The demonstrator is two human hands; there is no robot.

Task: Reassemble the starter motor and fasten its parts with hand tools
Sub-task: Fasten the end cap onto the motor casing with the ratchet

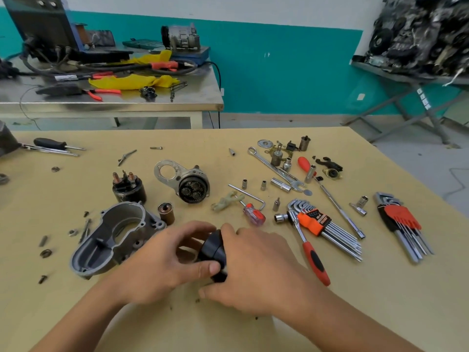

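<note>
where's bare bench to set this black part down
Widest bare patch: near right corner, in front of the ratchet and red hex key set. Also the near left edge, below the grey housing. Crowded: everything from the gear unit rightward to the hex keys.

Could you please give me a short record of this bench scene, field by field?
held part: black cylindrical motor casing, between both hands
left hand: fingers and thumb curled round the casing
right hand: curled over the casing's right side
left of hands: grey cast-metal housing, hollow side up, on the tan table
beyond hands: metal gear unit with exposed gears; black solenoid to its left
right of hands: ratchet wrench with red-and-black handle, untouched
</note>
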